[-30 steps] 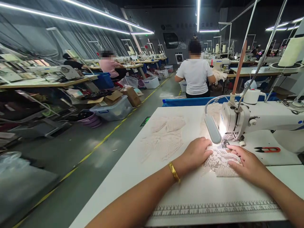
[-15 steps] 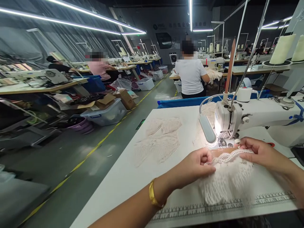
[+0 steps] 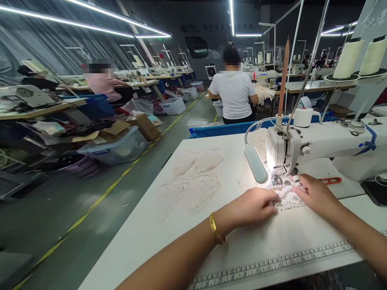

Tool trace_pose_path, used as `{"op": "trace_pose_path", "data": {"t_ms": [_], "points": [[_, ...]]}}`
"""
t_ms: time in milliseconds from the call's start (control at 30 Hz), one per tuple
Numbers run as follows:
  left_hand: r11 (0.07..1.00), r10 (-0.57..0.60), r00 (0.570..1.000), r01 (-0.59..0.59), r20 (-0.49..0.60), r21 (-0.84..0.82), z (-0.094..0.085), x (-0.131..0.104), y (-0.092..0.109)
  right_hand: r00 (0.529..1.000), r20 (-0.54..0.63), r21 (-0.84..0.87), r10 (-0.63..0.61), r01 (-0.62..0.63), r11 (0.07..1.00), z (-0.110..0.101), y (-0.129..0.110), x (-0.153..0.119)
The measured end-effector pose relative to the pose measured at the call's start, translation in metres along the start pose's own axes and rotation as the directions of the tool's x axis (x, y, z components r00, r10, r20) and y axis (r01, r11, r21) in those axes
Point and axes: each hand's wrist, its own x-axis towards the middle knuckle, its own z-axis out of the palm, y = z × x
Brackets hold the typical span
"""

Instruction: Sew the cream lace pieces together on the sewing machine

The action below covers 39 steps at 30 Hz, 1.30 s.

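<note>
Cream lace fabric (image 3: 292,200) lies on the white table just in front of the needle area of a white sewing machine (image 3: 329,139). My left hand (image 3: 256,205) pinches the lace's left side, thumb and fingers closed on it. On the right side, my right hand (image 3: 316,195) grips the upper edge close to the presser foot (image 3: 276,180). The lace's fringed lower part spreads pale and blurred toward the printed ruler (image 3: 272,264). Its top edge runs up to the foot; whether it is under the foot I cannot tell.
More lace pieces (image 3: 193,177) lie flat on the table's left. An orange-red tool (image 3: 331,180) and a black phone-like object (image 3: 375,192) rest to the right. A grey lamp (image 3: 256,164) hangs beside the needle. Thread cones (image 3: 347,58) stand behind, and a person (image 3: 232,94) sits ahead.
Both hands have lowered the lace from a raised, hanging hold to flat on the table by the foot. The view has turned slightly right.
</note>
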Motion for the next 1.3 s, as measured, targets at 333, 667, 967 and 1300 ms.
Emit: {"op": "trace_pose_path", "data": {"t_ms": [333, 667, 967, 1300], "points": [[0.896, -0.178, 0.982, 0.189, 0.064, -0.402, -0.011, -0.001, -0.008, 0.956, -0.055, 0.495, -0.289, 0.278, 0.824, 0.018, -0.053, -0.056], [0.944, -0.274, 0.954, 0.242, -0.125, -0.223, -0.001, -0.004, -0.012, 0.899, 0.143, 0.068, -0.414, 0.409, 0.910, 0.012, -0.036, -0.082], [0.991, -0.101, 0.988, 0.089, -0.118, -0.102, -0.002, -0.003, -0.019, 0.895, -0.032, 0.044, -0.446, 0.447, 0.894, 0.031, -0.047, -0.074], [0.993, -0.030, 0.982, 0.050, -0.184, 0.104, 0.006, -0.005, -0.024, 0.876, -0.006, -0.006, -0.481, 0.481, 0.877, 0.040, -0.045, -0.071]]}}
